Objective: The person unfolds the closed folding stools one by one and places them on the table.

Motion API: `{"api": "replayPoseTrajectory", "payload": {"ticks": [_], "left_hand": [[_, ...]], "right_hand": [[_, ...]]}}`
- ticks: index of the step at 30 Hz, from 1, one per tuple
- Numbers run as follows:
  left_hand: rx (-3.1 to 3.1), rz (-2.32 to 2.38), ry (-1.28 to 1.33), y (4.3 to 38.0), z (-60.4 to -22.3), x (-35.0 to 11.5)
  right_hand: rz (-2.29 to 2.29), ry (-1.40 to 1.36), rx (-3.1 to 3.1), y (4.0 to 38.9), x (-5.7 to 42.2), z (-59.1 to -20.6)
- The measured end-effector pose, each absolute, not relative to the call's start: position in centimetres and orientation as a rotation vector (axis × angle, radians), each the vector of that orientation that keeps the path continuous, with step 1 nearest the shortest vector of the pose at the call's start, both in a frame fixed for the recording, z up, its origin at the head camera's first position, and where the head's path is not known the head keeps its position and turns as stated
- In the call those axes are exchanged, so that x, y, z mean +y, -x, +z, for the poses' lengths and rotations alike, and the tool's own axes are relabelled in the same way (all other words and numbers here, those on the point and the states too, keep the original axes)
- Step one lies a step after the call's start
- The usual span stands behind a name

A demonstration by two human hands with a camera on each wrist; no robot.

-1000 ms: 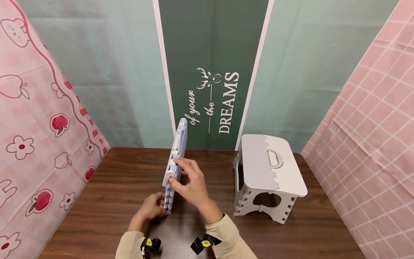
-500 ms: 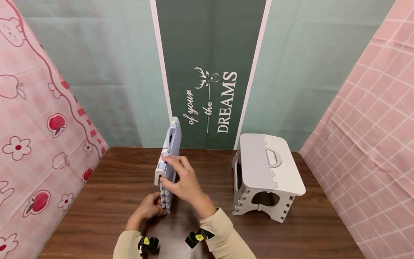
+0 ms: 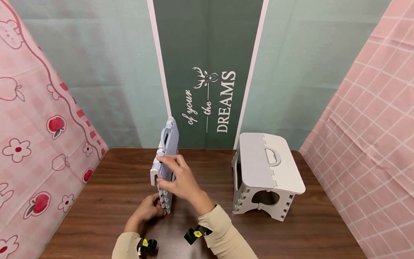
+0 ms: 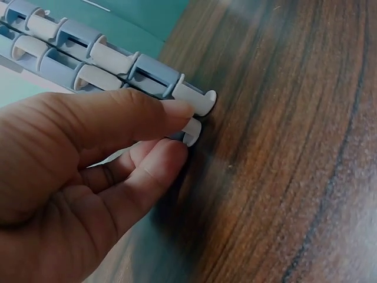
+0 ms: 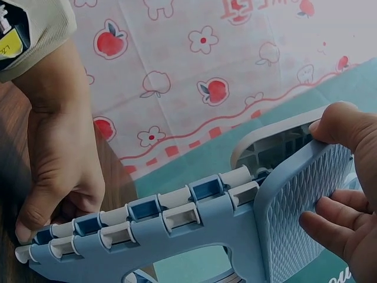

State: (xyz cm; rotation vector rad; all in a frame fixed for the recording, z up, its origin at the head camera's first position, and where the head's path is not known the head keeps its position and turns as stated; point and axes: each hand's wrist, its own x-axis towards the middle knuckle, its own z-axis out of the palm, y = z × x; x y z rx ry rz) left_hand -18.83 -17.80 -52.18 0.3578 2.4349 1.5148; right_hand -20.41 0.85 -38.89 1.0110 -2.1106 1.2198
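Observation:
A blue-and-white folding stool (image 3: 174, 136), nearly folded flat, stands on edge on the table left of centre. Low down, my left hand (image 3: 147, 208) pinches the end of its hinged legs (image 4: 194, 99) between thumb and fingers. Higher up, my right hand (image 3: 181, 180) holds the seat; in the right wrist view its thumb lies over the edge of the blue textured seat panel (image 5: 294, 218), fingers against the outer face. The white seat panel (image 5: 259, 138) stands a little apart from the blue one, showing a gap between them.
A grey-and-white folding stool (image 3: 289, 169) stands unfolded on its legs at the right of the wooden table (image 3: 113, 180). Printed cloths hang behind and on both sides, including the pink fruit cloth (image 3: 32, 126) at the left.
The stool's upper part has tilted left and turned, with my right hand moving left along with it. More of the blue panel's face shows. My left hand keeps its low hold.

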Motion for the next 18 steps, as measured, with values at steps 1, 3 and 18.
{"api": "replayPoseTrajectory", "payload": {"ticks": [1, 3, 18], "left_hand": [[2.443, 1.509, -0.36, 18.8, -52.1, -17.7], [2.477, 1.485, -0.35, 18.8, -51.9, -17.6], [2.634, 1.533, -0.132, 17.7, -49.3, -17.1]], "right_hand": [[1.226, -1.008, -2.108, 20.4, 0.9, -38.9], [1.234, -1.009, -2.106, 20.4, 0.9, -38.9], [1.265, -1.015, -2.125, 20.3, 1.2, -39.0]]}}
